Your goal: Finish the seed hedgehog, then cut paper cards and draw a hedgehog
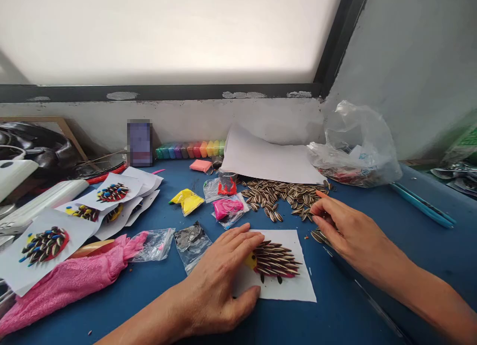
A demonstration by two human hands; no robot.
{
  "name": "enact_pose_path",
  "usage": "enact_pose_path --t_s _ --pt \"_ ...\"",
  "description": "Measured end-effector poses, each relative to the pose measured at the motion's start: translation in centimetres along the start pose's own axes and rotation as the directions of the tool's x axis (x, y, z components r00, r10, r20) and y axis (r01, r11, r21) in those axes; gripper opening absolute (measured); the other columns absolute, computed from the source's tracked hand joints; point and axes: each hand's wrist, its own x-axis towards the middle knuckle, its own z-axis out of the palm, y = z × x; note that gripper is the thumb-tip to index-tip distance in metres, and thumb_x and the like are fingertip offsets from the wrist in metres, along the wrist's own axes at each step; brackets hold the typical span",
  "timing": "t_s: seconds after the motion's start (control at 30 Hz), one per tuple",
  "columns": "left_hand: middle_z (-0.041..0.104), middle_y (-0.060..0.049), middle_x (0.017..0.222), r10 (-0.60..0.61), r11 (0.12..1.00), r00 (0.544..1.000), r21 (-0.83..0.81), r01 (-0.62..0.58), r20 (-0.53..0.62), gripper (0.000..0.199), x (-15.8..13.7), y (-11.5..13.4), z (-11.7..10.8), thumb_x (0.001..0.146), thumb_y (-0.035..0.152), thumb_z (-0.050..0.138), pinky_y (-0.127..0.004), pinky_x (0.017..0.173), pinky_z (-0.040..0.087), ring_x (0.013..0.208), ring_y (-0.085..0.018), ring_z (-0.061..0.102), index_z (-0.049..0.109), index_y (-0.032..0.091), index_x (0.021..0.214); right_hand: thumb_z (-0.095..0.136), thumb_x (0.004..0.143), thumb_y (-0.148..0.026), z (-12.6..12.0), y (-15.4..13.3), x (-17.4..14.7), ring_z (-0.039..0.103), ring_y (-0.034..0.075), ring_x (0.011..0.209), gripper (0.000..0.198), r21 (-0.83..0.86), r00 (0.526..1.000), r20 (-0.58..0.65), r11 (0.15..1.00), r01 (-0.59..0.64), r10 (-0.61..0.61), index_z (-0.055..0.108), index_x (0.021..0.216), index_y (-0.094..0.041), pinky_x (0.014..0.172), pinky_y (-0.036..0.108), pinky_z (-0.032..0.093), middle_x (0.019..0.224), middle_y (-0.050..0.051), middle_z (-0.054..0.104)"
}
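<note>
A sheet of white paper (278, 290) bears a hedgehog figure (278, 258) with a yellow head, pinkish base and sunflower seeds for spines. Two dark seeds stick out below its body like feet. My left hand (223, 280) lies over the paper's left side, its fingers stretched out and thumb apart, partly covering the yellow head. At the right end of a loose pile of striped sunflower seeds (272, 193), my right hand (345, 223) has its thumb and fingertips drawn together. Whatever may be between those fingertips is hidden.
Bags of yellow clay (187, 201), pink clay (227, 207) and black clay (190, 238) lie left of the seeds. Finished seed figures on paper (46, 245) and a pink cloth (89, 265) are at left. Behind stand a plastic bag (357, 156) and blue tweezers (423, 206).
</note>
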Motion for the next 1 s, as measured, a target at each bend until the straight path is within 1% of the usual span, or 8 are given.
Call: enact_pose_path --t_s 0.1,0.17,0.27,0.33,0.4,0.57,0.87,1.0 --pt "0.046 -0.014 0.152 -0.028 1.0 0.999 0.009 0.028 0.032 0.074 0.1 0.0 0.0 0.081 0.034 0.066 -0.06 0.119 0.029 0.147 -0.035 0.032 0.038 0.017 0.147 0.048 0.093 -0.027 -0.4 -0.2 -0.7 0.057 0.015 0.054 0.014 0.069 1.0 0.0 0.997 -0.03 0.03 0.055 0.082 -0.025 0.051 0.03 0.046 0.072 -0.001 0.063" --pt "0.046 -0.015 0.152 -0.029 0.999 0.999 0.018 0.028 0.044 0.076 0.1 -0.1 0.0 0.081 0.039 0.069 -0.061 0.118 0.029 0.147 -0.036 0.031 0.038 0.018 0.148 0.051 0.093 -0.028 -0.5 -0.4 -1.3 0.059 0.015 0.057 0.012 0.108 1.0 -0.013 0.994 -0.02 0.022 0.059 0.084 -0.026 0.053 0.03 0.047 0.076 -0.001 0.065" --pt "0.046 -0.015 0.152 -0.026 0.999 0.999 0.022 0.025 0.039 0.077 0.1 -0.2 0.1 0.081 0.038 0.07 -0.062 0.118 0.029 0.147 -0.036 0.032 0.038 0.018 0.148 0.054 0.093 -0.026 -0.3 -0.9 -2.4 0.062 0.015 0.064 0.014 0.183 0.995 0.086 0.983 0.031 -0.047 0.063 0.082 -0.027 0.057 0.028 0.049 0.077 -0.002 0.067" --pt "0.046 -0.015 0.152 -0.022 1.0 0.999 0.021 0.022 0.038 0.077 0.1 -0.2 0.0 0.081 0.037 0.07 -0.061 0.118 0.03 0.147 -0.036 0.032 0.038 0.018 0.148 0.054 0.094 -0.024 -0.1 -1.3 -3.3 0.062 0.014 0.063 0.017 0.223 0.981 0.169 0.973 0.054 -0.093 0.064 0.081 -0.027 0.056 0.027 0.048 0.075 -0.003 0.066" --pt "0.046 -0.015 0.152 -0.01 1.0 0.999 0.021 0.009 0.033 0.076 0.1 -0.2 0.0 0.081 0.036 0.07 -0.062 0.118 0.03 0.147 -0.035 0.032 0.037 0.017 0.147 0.054 0.094 -0.022 0.3 -1.6 -4.0 0.063 0.013 0.063 0.018 0.243 0.972 0.203 0.968 0.063 -0.115 0.066 0.081 -0.027 0.056 0.026 0.048 0.074 -0.003 0.066" --pt "0.046 -0.014 0.152 0.01 1.0 1.0 0.013 -0.01 0.02 0.076 0.1 -0.4 0.2 0.082 0.036 0.069 -0.061 0.118 0.03 0.147 -0.035 0.032 0.037 0.019 0.148 0.051 0.095 -0.018 1.2 -1.6 -5.1 0.066 0.013 0.069 0.022 0.278 0.976 0.181 0.958 0.068 -0.122 0.069 0.088 -0.028 0.062 0.024 0.051 0.08 -0.002 0.068" --pt "0.046 -0.014 0.152 -0.013 1.0 0.999 0.008 0.013 0.034 0.077 0.2 -0.2 0.0 0.08 0.035 0.071 -0.06 0.119 0.027 0.147 -0.035 0.032 0.038 0.018 0.147 0.048 0.096 -0.019 2.2 -1.7 -5.6 0.066 0.014 0.069 0.023 0.177 0.979 0.161 0.979 0.098 -0.128 0.067 0.085 -0.026 0.06 0.026 0.051 0.078 -0.002 0.066" --pt "0.046 -0.014 0.152 -0.007 1.0 1.0 0.011 0.007 0.029 0.077 0.2 -0.2 0.0 0.08 0.035 0.071 -0.06 0.119 0.028 0.147 -0.035 0.032 0.038 0.018 0.147 0.05 0.096 -0.018 2.2 -1.9 -5.5 0.066 0.014 0.067 0.019 0.158 0.984 0.113 0.98 0.12 -0.139 0.063 0.084 -0.026 0.059 0.026 0.05 0.077 -0.003 0.065"
